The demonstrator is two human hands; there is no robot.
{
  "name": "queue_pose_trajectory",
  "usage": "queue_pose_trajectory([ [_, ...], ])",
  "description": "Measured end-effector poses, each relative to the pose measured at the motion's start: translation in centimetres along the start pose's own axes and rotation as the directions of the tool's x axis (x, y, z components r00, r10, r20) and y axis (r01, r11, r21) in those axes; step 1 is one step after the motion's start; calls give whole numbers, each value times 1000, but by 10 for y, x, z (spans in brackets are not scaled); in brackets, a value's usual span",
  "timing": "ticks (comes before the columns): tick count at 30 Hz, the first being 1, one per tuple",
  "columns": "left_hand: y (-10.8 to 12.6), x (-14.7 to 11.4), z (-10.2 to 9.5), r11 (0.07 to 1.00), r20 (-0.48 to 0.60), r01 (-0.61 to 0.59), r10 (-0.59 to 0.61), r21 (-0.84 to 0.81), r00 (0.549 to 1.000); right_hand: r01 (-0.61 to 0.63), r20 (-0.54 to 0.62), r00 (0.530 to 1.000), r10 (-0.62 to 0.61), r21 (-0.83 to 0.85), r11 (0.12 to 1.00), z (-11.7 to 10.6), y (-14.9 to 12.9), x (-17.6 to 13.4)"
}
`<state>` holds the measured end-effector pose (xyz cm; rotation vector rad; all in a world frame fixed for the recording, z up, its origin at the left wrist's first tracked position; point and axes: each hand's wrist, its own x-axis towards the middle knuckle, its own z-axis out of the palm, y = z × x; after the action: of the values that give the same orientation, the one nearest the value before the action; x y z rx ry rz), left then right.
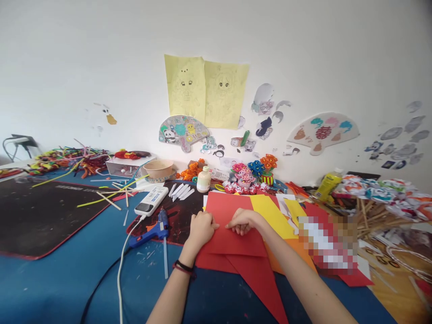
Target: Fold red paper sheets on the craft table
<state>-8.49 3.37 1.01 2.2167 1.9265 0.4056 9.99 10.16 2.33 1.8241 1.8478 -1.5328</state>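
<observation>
Both hands press on a sheet of red paper (232, 225) lying on the blue table (84, 270), just right of the glue gun (153, 229). The left hand (201, 228) is curled, pinning the paper's left edge, and the right hand (243, 221) bends its fingertips down onto the middle. To fold well, line up the edges first, hold one side firm, then run the fingers flat along the crease.

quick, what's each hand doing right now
Left hand: curled, fingers pressing on the red paper sheet, holding nothing else.
Right hand: fingers curled down, pinching a fold of the same sheet.
</observation>
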Motion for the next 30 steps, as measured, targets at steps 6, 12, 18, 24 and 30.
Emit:
queue_pose_trajectory([
  [6, 2, -2, 1, 1000, -28, 7, -7, 5, 1000, -10, -9, 1000, 10, 12, 1000, -5, 10, -4],
  [12, 3, -2, 0, 1000, -19, 18, -18, -1, 1000, -28, -18, 999, 28, 29, 999, -15, 25, -12],
  [18, 2, -1, 1, 1000, -10, 23, -24, -13, 1000, -62, -31, 998, 63, 35, 997, -29, 46, -24],
  [24, 2, 1, 2, 999, 1, 29, -29, -19, 1000, -101, -26, 995, 101, 20, 995, -40, 63, -26],
  [30, 3, 1, 1, 999, 17, 30, -30, -27, 999, -111, -55, 992, 110, -10, 994, -48, 74, -36],
])
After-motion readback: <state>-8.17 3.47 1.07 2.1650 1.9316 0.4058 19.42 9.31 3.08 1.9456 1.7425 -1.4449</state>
